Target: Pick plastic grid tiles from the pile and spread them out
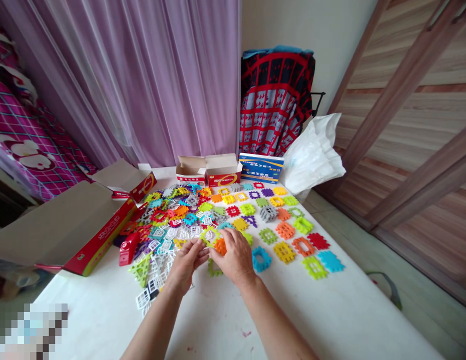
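Where two hands (185, 260) (236, 257) converge, one lime tile (209, 230) shows.

The right hand (236, 254) partly hides an orange interlocking block (219, 245). The bottom edge crops both forearms (276, 317), the top edge the lilac curtain (153, 80).

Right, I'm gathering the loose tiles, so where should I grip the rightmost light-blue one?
Pinch the light-blue tile by its notched right edge, probably coming from the right: it lies flat, with a lime-green tile close on its left and a red tile behind.
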{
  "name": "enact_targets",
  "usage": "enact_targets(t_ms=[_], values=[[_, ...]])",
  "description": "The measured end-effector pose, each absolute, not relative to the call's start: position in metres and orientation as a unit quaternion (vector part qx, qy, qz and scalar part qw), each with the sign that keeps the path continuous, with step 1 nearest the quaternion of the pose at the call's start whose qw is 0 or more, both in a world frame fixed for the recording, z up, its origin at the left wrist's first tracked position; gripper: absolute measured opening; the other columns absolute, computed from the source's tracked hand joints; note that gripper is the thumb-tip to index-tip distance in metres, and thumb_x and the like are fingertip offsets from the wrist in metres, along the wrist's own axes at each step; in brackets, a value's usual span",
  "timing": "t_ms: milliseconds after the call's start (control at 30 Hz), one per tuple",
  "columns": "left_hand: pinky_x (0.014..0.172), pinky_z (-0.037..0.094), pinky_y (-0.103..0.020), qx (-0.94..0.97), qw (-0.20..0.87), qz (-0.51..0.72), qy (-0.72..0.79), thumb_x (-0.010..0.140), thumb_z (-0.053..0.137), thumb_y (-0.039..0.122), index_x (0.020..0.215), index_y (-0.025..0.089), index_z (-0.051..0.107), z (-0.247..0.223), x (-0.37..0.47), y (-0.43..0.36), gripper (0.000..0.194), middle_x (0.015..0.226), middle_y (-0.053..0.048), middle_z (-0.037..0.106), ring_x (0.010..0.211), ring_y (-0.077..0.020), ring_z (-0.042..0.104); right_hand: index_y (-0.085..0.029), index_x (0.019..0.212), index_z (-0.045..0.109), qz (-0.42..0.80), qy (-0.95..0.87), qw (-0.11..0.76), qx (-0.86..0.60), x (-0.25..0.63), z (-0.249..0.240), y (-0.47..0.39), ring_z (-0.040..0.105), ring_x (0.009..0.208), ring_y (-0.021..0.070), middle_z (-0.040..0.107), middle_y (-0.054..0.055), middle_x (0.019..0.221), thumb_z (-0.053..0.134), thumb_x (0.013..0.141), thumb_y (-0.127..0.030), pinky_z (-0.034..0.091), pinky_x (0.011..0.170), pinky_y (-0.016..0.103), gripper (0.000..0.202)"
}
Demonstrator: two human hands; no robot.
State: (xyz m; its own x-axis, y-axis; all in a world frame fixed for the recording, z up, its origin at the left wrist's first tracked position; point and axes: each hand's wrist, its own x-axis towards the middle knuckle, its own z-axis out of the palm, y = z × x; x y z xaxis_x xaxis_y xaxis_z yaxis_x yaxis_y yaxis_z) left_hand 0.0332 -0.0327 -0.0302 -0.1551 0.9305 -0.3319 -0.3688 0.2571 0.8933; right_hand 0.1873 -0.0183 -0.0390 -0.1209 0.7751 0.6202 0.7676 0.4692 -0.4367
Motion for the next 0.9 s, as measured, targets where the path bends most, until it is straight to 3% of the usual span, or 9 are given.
enact_targets(t_ms=[67,167,333,467,667,900], values=[[0.069,0.06,-0.028,0.302,0.562,0.549,0.54,0.068,0.078,0.056,0.094,0.017,0.066,-0.032,0.027,-0.039,0.048,0.088,-0.007,0.074,0.077,-0.0172,0.072,-0.018,0.115,0.061,0.003,-0.732,0.43,-0.529,0.193,-0.04,-0.024,0.062,0.103,0.0271,0.066,0.013,0.111,0.068,0.077,-0.029,0.051,0.089,0.04,0.041],[0.066,0.06,-0.032,0.405,0.424,0.56,0.585,0.071,0.066,0.07,0.096,0.016,0.068,-0.041,0.017,-0.052,0.058,0.085,-0.008,0.075,0.074,-0.0199,0.072,-0.018,0.116,0.059,-0.001,-0.695,0.452,-0.559,0.211,-0.045,-0.029,0.061,0.103,0.0268,0.066,0.013,0.109,0.067,0.077,-0.03,0.051,0.089,0.04,0.041],[0.067,0.059,-0.03,0.529,0.254,0.538,0.605,0.079,0.061,0.063,0.101,0.022,0.07,-0.059,0.008,-0.072,0.048,0.079,-0.005,0.076,0.071,-0.0192,0.072,-0.018,0.114,0.06,-0.009,-0.613,0.495,-0.616,0.257,-0.059,-0.032,0.062,0.095,0.026,0.067,0.013,0.104,0.063,0.08,-0.037,0.052,0.083,0.04,0.039],[0.057,0.057,-0.026,0.57,0.241,0.497,0.608,0.081,0.059,0.059,0.101,0.024,0.07,-0.064,0.006,-0.076,0.041,0.078,-0.004,0.076,0.069,-0.0199,0.073,-0.017,0.112,0.061,0.028,-0.537,0.522,-0.662,0.29,-0.072,-0.038,0.063,0.079,0.0221,0.069,0.009,0.093,0.064,0.078,-0.046,0.052,0.073,0.036,0.044],[0.065,0.058,-0.027,0.551,0.229,0.522,0.61,0.083,0.055,0.061,0.103,0.023,0.069,-0.071,0.001,-0.068,0.046,0.077,-0.004,0.075,0.066,-0.0177,0.071,-0.019,0.113,0.061,0.091,-0.474,0.541,-0.689,0.305,-0.08,-0.042,0.063,0.074,0.0212,0.07,0.006,0.087,0.065,0.075,-0.054,0.051,0.068,0.034,0.052],[0.066,0.059,-0.028,0.532,0.26,0.529,0.608,0.083,0.056,0.063,0.104,0.021,0.069,-0.073,0.0,-0.068,0.049,0.077,-0.004,0.074,0.065,-0.017,0.07,-0.019,0.108,0.063,0.097,-0.509,0.515,-0.683,0.295,-0.074,-0.041,0.061,0.073,0.02,0.068,0.006,0.087,0.064,0.072,-0.05,0.05,0.068,0.034,0.047]])
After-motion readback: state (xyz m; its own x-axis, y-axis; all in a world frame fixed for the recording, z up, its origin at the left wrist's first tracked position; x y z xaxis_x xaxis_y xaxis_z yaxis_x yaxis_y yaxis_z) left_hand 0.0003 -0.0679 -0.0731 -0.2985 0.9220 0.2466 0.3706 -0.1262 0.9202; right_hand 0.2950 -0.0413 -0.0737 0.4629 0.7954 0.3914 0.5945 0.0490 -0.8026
